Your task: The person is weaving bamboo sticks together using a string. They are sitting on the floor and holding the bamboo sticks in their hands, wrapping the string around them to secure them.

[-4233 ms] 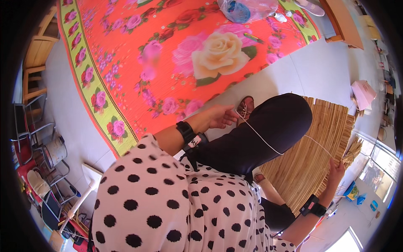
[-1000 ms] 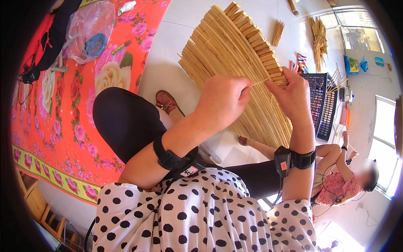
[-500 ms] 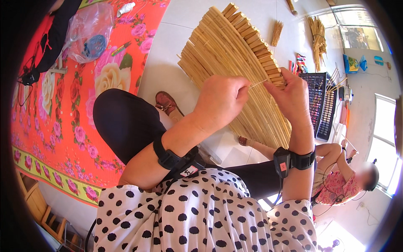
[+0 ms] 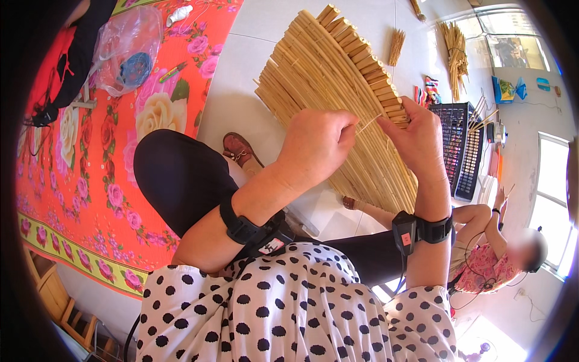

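A fan-shaped mat of tan reed stalks (image 4: 325, 90) stands slanted before me, its right edge a row of thicker cut stalk ends. My left hand (image 4: 318, 143) is closed in front of the mat, thumb and forefinger pinching a thin, pale thread (image 4: 369, 123). That thread runs taut toward the thumb of my right hand (image 4: 420, 136). The right hand grips the mat's right edge, with the thumb on the near face and the forefinger over the stalk ends; its other fingers are partly hidden. Whether the right thumb also pins the thread, I cannot tell.
A flowered red cloth (image 4: 90, 175) at left bears a plastic bag (image 4: 128, 42), a white thread spool (image 4: 179, 15) and a small cutter (image 4: 173, 72). Bundled stalks (image 4: 455, 54) and black crates (image 4: 461, 151) stand at right. Another person (image 4: 488, 259) sits at lower right.
My hands and the mat hold almost the same pose, with the thread still stretched between them. The other person at right has raised a hand slightly.
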`<state>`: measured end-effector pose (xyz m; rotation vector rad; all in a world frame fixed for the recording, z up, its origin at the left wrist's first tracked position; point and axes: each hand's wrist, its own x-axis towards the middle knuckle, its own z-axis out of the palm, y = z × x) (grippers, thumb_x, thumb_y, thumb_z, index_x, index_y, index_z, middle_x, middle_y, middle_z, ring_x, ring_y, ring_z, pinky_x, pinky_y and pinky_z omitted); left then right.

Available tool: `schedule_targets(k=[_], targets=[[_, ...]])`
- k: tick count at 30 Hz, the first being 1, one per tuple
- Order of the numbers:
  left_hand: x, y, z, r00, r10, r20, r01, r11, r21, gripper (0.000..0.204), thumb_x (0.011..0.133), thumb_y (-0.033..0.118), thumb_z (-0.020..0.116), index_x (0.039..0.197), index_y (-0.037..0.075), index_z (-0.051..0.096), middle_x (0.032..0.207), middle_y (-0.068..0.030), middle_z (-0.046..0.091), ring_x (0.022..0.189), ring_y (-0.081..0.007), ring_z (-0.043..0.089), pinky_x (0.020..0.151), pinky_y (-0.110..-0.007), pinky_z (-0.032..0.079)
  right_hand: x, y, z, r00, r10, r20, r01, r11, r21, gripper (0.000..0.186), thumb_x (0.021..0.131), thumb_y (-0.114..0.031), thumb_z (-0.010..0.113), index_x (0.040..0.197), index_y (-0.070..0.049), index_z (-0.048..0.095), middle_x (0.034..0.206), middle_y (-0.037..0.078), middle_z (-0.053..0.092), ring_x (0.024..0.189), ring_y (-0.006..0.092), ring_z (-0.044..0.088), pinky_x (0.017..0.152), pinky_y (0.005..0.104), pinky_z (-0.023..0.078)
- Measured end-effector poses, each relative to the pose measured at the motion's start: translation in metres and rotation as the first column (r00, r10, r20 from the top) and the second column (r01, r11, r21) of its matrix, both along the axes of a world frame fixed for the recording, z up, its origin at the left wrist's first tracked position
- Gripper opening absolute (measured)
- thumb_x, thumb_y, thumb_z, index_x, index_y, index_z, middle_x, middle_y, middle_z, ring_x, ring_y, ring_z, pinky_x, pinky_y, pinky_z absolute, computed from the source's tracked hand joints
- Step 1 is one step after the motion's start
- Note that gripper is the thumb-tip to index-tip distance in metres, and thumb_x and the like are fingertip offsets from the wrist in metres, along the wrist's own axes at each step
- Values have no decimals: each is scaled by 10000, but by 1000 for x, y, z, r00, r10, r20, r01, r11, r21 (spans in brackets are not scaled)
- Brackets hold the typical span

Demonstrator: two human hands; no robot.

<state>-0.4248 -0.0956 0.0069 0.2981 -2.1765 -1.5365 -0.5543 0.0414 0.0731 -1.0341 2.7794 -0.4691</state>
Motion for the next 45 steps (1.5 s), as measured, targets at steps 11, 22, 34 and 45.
schedule_targets(k=[11, 22, 34, 45], targets=[[16, -7, 5, 996, -26, 82, 28, 999, -18, 128, 850, 43, 632, 949, -10, 694, 643, -146, 623, 496, -198, 575, 492, -298, 433, 31, -10, 2, 995, -102, -9, 102, 993, 67, 264, 770, -228, 748, 873, -24, 615, 666, 173, 628, 642, 350, 635, 582, 399, 487], [55, -25, 9, 983, -80, 163, 79, 997, 10, 121, 877, -5, 624, 976, -28, 689, 677, -105, 639, 556, -88, 546, 508, -261, 420, 68, -13, 18, 950, 5, 313, 7, 999, -37, 365, 782, -143, 722, 1118, -24, 645, 777, 211, 655, 686, 342, 661, 636, 372, 523], [72, -60, 16, 894, -92, 439, 106, 994, -8, 149, 828, -45, 648, 960, -10, 707, 755, -119, 662, 624, -182, 629, 585, -261, 474, 85, -4, -23, 749, 240, 618, 67, 900, -432, 697, 731, -245, 770, 1334, -24, 499, 1226, 218, 496, 1074, 373, 562, 906, 418, 489], [66, -63, 12, 884, -90, 459, 153, 983, -102, 122, 768, -99, 653, 869, -32, 664, 701, -108, 634, 574, -185, 612, 544, -275, 467, 77, 2, -37, 623, 300, 722, 186, 840, -509, 781, 692, -268, 805, 1361, -6, 499, 1233, 191, 451, 1044, 309, 553, 904, 365, 472]])
